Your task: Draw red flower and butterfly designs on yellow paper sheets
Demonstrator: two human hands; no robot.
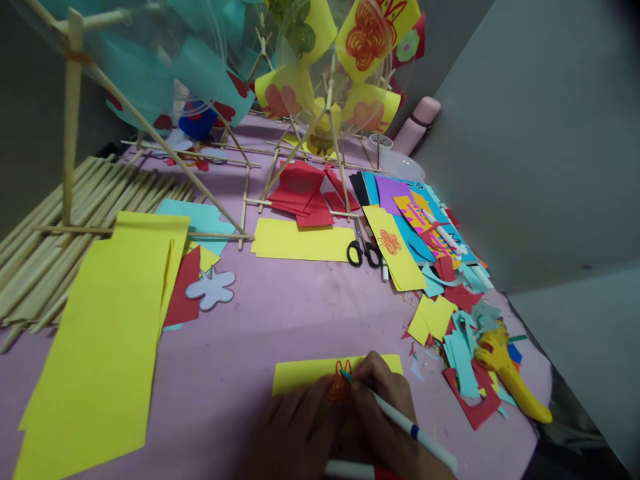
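My right hand is closed around a white felt-tip marker with a blue-green tip. That tip touches a red drawing with two long loops on top, on a yellow paper strip. My left hand lies flat over the strip's left part, fingers stretched out, and hides much of it. Below both hands, a second white marker with a red part shows at the bottom edge; whether a hand touches it I cannot tell.
Yellow sheets and bamboo sticks lie left, near a grey flower-shaped cutout. Black-handled scissors rest beside yellow strips. Paper scraps and a yellow glue gun are right. Stick frames with decorated wheels stand behind.
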